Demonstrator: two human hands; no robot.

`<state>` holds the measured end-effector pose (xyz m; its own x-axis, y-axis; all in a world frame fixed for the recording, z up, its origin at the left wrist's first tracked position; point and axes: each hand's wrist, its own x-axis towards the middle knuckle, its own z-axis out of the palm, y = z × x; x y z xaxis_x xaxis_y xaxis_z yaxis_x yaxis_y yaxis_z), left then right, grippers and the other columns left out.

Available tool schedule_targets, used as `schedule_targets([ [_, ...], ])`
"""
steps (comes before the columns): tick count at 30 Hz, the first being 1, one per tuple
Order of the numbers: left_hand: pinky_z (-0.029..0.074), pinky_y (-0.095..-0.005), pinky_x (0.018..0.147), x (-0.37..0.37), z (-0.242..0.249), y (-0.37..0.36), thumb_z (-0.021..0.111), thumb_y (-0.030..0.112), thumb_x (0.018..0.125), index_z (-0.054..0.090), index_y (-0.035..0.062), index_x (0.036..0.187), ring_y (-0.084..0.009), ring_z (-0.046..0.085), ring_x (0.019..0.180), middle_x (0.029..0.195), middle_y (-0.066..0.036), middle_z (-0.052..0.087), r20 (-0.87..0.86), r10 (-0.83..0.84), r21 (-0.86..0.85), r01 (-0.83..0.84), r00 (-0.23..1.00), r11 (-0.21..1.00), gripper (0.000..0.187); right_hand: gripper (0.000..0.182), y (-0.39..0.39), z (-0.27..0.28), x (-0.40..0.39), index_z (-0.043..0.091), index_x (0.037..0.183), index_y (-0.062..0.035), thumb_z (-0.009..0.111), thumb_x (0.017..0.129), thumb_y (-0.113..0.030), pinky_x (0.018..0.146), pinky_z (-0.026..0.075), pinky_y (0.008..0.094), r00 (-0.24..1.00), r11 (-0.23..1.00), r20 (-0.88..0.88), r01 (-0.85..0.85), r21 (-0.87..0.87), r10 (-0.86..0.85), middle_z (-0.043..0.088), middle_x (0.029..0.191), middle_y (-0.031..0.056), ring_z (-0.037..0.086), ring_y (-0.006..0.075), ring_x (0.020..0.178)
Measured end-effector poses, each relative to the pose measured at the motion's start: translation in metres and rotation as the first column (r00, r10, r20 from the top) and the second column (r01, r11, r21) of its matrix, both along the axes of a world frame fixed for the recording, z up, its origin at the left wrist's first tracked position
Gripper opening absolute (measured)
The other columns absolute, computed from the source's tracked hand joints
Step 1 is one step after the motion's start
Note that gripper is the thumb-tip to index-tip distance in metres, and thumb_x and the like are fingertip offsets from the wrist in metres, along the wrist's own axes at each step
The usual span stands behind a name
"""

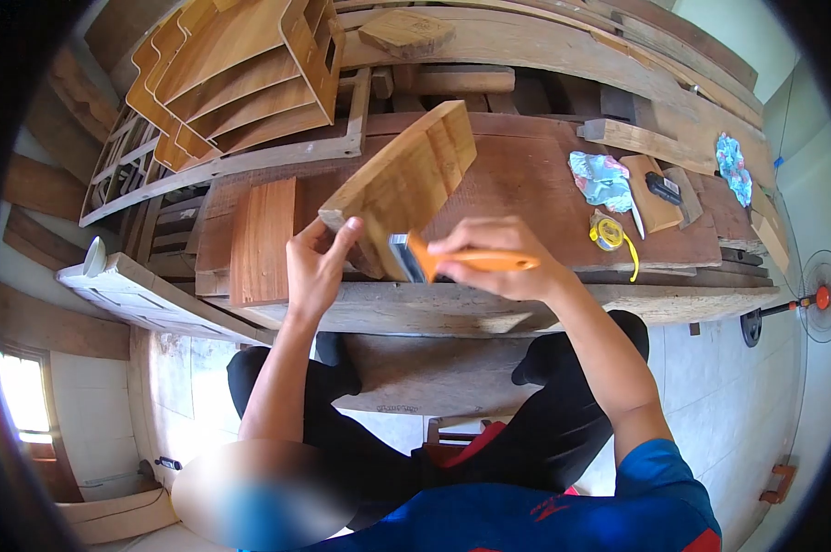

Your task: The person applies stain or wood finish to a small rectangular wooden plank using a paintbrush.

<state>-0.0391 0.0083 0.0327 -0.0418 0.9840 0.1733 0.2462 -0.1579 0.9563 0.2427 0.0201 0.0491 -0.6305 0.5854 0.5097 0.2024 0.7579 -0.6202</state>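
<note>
Nearest the camera is a blue shirt, and beyond it two bare arms reach out over the tabletop. One wooden piece is in hand, and one brush works against it. The left hand pinches the near corner of the wooden piece, thumb and fingers closed on its edge, and holds it tilted above the near edge of the tabletop. The right hand is closed around the brush's orange handle, with the dark bristles touching the near end of the piece. The piece is pale, light-grained wood, a flat panel with raised edges, far end higher than near end.

To the left lies one reddish board, flat on the tabletop. Farther left stands a stack of similar pale wooden shapes; their number is hard to tell. To the right lie one yellow tape measure and two crumpled cloths.
</note>
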Motion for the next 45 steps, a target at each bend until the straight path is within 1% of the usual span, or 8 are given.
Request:
schedule_targets([
  [11, 0.049, -0.0238, 0.068, 0.0, 0.001, -0.001, 0.078, 0.031, 0.092, 0.073, -0.0073, 0.105, -0.0071, 0.06, 0.077, 0.084, -0.004, 0.071, -0.087, 0.021, 0.019, -0.019, 0.996, 1.0, 0.041, 0.018, 0.079, -0.035, 0.033, 0.073, 0.108, -0.0104, 0.073, 0.095, -0.023, 0.073, 0.058, 0.0278, 0.742, 0.794, -0.328, 0.606, -0.046, -0.585, 0.076, 0.1, 0.0054, 0.074, 0.0152, 0.084],
  [14, 0.047, -0.0238, 0.067, -0.004, -0.002, 0.001, 0.074, 0.033, 0.095, 0.073, -0.0069, 0.105, -0.0072, 0.059, 0.076, 0.084, -0.003, 0.069, -0.059, 0.067, 0.019, -0.066, 0.996, 0.998, 0.041, 0.016, 0.06, -0.031, 0.013, 0.074, 0.102, -0.0127, 0.072, 0.095, -0.027, 0.068, 0.058, 0.0293, 0.899, 0.877, -0.179, 0.433, 0.21, -0.401, 0.074, 0.093, 0.0042, 0.072, 0.016, 0.077],
  [19, 0.043, -0.0254, 0.064, -0.013, -0.01, 0.004, 0.069, 0.032, 0.098, 0.07, -0.0058, 0.097, -0.0063, 0.053, 0.072, 0.079, -0.001, 0.064, -0.036, 0.089, 0.005, -0.089, 0.995, 0.996, 0.038, 0.018, -0.005, 0.002, -0.031, 0.074, 0.107, -0.015, 0.073, 0.093, -0.026, 0.075, 0.06, 0.0325, 0.997, 0.993, 0.032, -0.076, 0.095, 0.073, 0.074, 0.101, 0.0034, 0.072, 0.0193, 0.089],
  [24, 0.047, -0.0266, 0.068, -0.011, -0.009, -0.001, 0.071, 0.03, 0.094, 0.07, -0.0087, 0.101, -0.0082, 0.058, 0.075, 0.082, -0.004, 0.069, -0.155, 0.015, 0.091, -0.001, 0.988, 0.996, 0.039, 0.022, 0.081, -0.03, 0.032, 0.074, 0.109, -0.0095, 0.073, 0.096, -0.027, 0.076, 0.057, 0.0271, 0.899, 0.937, -0.309, 0.237, -0.255, -0.312, 0.077, 0.1, 0.0052, 0.072, 0.0122, 0.085],
  [29, 0.05, -0.0281, 0.07, -0.009, -0.007, -0.003, 0.072, 0.03, 0.093, 0.069, -0.0087, 0.097, -0.0098, 0.061, 0.076, 0.082, -0.007, 0.071, -0.214, -0.012, 0.077, 0.029, 0.977, 0.997, 0.039, 0.023, 0.107, -0.045, 0.056, 0.074, 0.114, -0.0084, 0.07, 0.099, -0.026, 0.079, 0.057, 0.0263, 0.698, 0.77, -0.329, 0.544, -0.334, -0.636, 0.077, 0.103, 0.0075, 0.073, 0.0127, 0.09],
  [36, 0.042, -0.0247, 0.06, -0.01, -0.012, 0.002, 0.067, 0.034, 0.1, 0.069, -0.0046, 0.092, -0.0061, 0.052, 0.07, 0.076, 0.0, 0.062, -0.006, 0.073, 0.054, -0.073, 0.997, 0.996, 0.04, 0.023, 0.033, -0.01, -0.001, 0.075, 0.113, -0.0068, 0.074, 0.094, -0.02, 0.079, 0.058, 0.0291, 0.985, 0.911, -0.136, -0.154, -0.383, 0.11, 0.076, 0.106, 0.0071, 0.072, 0.0153, 0.091],
  [39, 0.043, -0.024, 0.064, -0.021, -0.013, 0.007, 0.064, 0.038, 0.102, 0.069, -0.0051, 0.096, -0.0059, 0.052, 0.072, 0.078, 0.0, 0.062, -0.155, 0.095, -0.026, -0.1, 0.983, 0.995, 0.044, 0.024, 0.058, -0.032, 0.013, 0.074, 0.113, -0.0057, 0.073, 0.095, -0.021, 0.072, 0.057, 0.0283, 0.986, 0.816, -0.151, -0.031, -0.578, -0.069, 0.075, 0.104, 0.0076, 0.072, 0.0147, 0.089],
  [45, 0.048, -0.0253, 0.068, -0.018, -0.026, 0.012, 0.067, 0.045, 0.099, 0.068, -0.0061, 0.111, -0.0083, 0.056, 0.081, 0.091, -0.006, 0.065, 0.211, 0.136, -0.034, -0.131, 0.968, 0.991, 0.052, 0.03, 0.099, -0.07, 0.036, 0.07, 0.113, -0.0061, 0.068, 0.099, -0.032, 0.062, 0.055, 0.0243, 0.719, 0.696, -0.249, 0.429, -0.576, -0.649, 0.076, 0.097, 0.0054, 0.073, 0.0106, 0.085],
])
